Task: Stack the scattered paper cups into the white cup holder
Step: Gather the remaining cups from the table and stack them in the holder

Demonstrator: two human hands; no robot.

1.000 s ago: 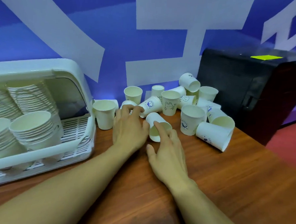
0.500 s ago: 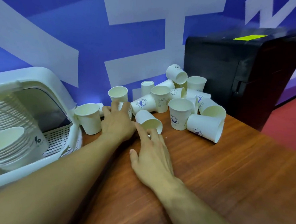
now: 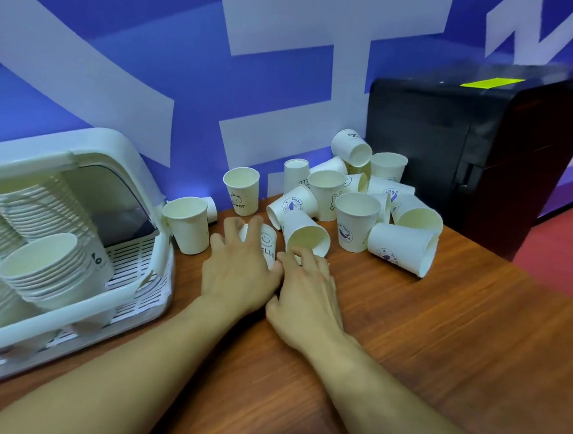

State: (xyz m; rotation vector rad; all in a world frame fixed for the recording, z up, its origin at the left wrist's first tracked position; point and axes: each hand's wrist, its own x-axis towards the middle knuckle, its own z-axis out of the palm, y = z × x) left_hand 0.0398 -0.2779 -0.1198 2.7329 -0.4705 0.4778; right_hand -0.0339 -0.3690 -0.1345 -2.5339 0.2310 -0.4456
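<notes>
Blue wall [image 3: 88,40] with broad white shapes backs a wooden table [image 3: 438,341]; a black case [image 3: 481,154] with a yellow-green label stands at the far right, with red floor [image 3: 562,251] past the table's edge.

The white cup holder [image 3: 74,308] sits at the table's left side with its lid raised, and tilted rows of stacked cups [image 3: 43,270] lie inside it. Just beside its right wall stands an upright cup [image 3: 186,226], and behind that, near the wall, a cup printed "Bear" [image 3: 241,191]. A loose pile of paper cups [image 3: 372,194], some upright and some on their sides, lies between the Bear cup and the black case.

The left hand [image 3: 239,274] is palm down over a HELLO cup [image 3: 266,245] with a smiley face; its fingers curl over the cup's top and its thumb lies along the near side, so it grips the cup. The right hand [image 3: 307,294] lies just beside it, touching at the thumbs, fingers loosely extended and holding nothing. Its fingertips [image 3: 306,254] reach the lower rim of a tipped cup [image 3: 306,232], whose mouth faces the camera.
</notes>
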